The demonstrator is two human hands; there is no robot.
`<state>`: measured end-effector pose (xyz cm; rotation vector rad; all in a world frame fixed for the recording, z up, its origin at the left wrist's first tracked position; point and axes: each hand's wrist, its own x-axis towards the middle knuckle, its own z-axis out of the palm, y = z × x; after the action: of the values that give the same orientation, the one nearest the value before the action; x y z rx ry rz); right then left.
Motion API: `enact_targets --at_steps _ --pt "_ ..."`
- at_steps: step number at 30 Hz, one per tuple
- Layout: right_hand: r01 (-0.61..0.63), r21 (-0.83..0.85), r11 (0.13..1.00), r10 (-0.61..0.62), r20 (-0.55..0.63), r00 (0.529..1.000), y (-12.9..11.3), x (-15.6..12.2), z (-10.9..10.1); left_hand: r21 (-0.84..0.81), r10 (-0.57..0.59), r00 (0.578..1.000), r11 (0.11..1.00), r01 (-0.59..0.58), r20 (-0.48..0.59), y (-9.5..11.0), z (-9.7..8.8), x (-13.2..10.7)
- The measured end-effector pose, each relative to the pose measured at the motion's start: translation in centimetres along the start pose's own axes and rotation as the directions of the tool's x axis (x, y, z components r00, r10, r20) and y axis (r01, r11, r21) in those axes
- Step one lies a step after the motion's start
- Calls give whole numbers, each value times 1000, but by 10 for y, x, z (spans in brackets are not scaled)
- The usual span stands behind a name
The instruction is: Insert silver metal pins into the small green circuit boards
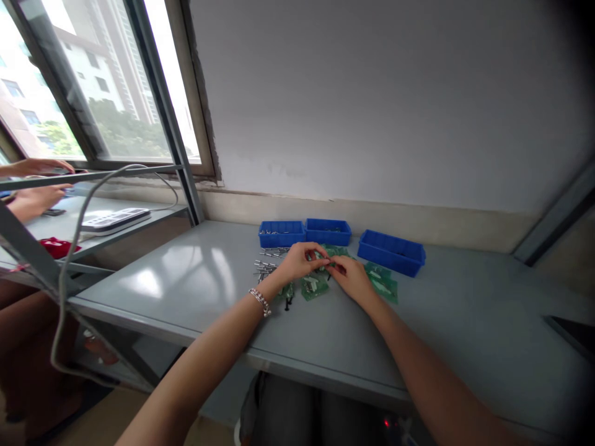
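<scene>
My left hand, with a beaded bracelet at the wrist, and my right hand meet fingertip to fingertip over the table. Both are closed in a pinch; what they hold is too small to make out, though a dark bit shows just below the fingertips. Beneath and between them lies a small green-tinted bag with small parts in it. Another green bag lies right of my right hand. Beside my left hand are several silver metal rods. Black screw-like pieces lie near my left wrist.
Three blue bins stand along the wall: one with small metal parts, a middle one and a right one. Left, beyond a metal frame post and grey cable, a co-worker's hands are near a power strip.
</scene>
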<state>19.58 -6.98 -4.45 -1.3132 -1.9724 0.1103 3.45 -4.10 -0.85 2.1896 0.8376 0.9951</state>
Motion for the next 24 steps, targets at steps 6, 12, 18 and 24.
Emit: enact_targets --at_steps 6,12,18,24 --pt "-12 4 1000 12 -7 1000 1 0 1 22 -17 1000 1000 17 -8 1 0 0" --pt "-61 70 996 61 4 998 -3 -1 -2 33 -7 1000 999 8 -25 -1 0 0" --pt "-75 67 995 74 13 997 -3 -1 -2 30 -5 999 1000 6 -42 -1 -1 0" --pt "-79 70 994 79 8 997 -3 -1 -2 43 -21 998 999 24 -66 0 -3 1"
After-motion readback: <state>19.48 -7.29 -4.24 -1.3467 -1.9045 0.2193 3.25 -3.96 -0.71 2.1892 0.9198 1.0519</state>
